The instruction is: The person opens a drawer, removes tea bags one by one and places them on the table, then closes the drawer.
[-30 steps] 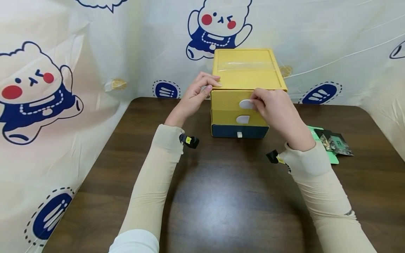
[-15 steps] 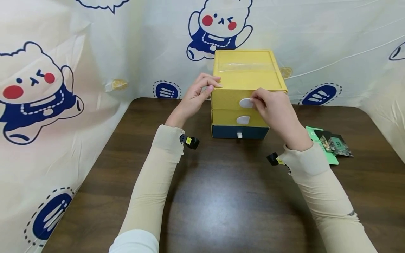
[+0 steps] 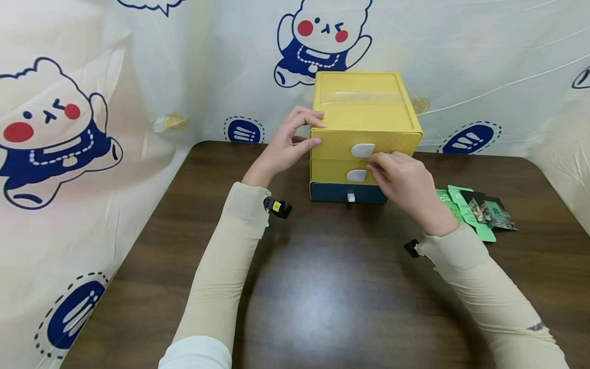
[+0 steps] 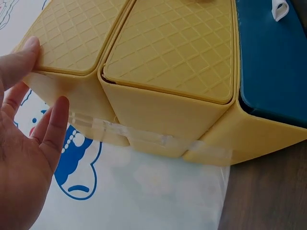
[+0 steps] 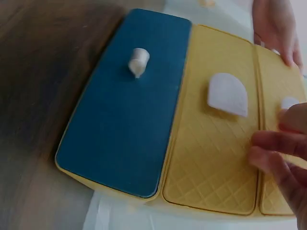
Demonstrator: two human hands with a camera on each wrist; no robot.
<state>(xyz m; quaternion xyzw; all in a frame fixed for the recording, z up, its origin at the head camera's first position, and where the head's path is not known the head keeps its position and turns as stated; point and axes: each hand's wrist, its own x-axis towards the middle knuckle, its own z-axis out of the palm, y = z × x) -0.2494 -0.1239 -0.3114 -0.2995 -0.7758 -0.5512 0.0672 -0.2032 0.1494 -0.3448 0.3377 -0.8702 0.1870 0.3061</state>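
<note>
A small yellow drawer cabinet [image 3: 364, 110] stands at the back of the table. Its upper two drawer fronts are yellow with rounded white tabs, the top tab [image 3: 363, 150] and the middle tab [image 3: 356, 176]. The bottom drawer [image 3: 332, 192] is dark blue with a little white loop [image 5: 139, 60]. All the drawers sit flush in their frames. My left hand [image 3: 286, 146] rests at the upper left front corner, thumb on the top drawer's front [image 4: 76, 36]. My right hand [image 3: 407, 182], fingers loosely bent and empty, hovers before the right side of the drawer fronts, beside the tabs.
Green and black printed packets [image 3: 479, 210] lie on the brown table [image 3: 322, 287] right of the cabinet, partly behind my right hand. Behind the table hangs a pale curtain [image 3: 221, 51] with cartoon prints. Clear tape [image 4: 144, 134] runs along the cabinet's side.
My right hand has let go of the top tab and moved down and slightly right. My left thumb has shifted from the upper edge down onto the top drawer's front.
</note>
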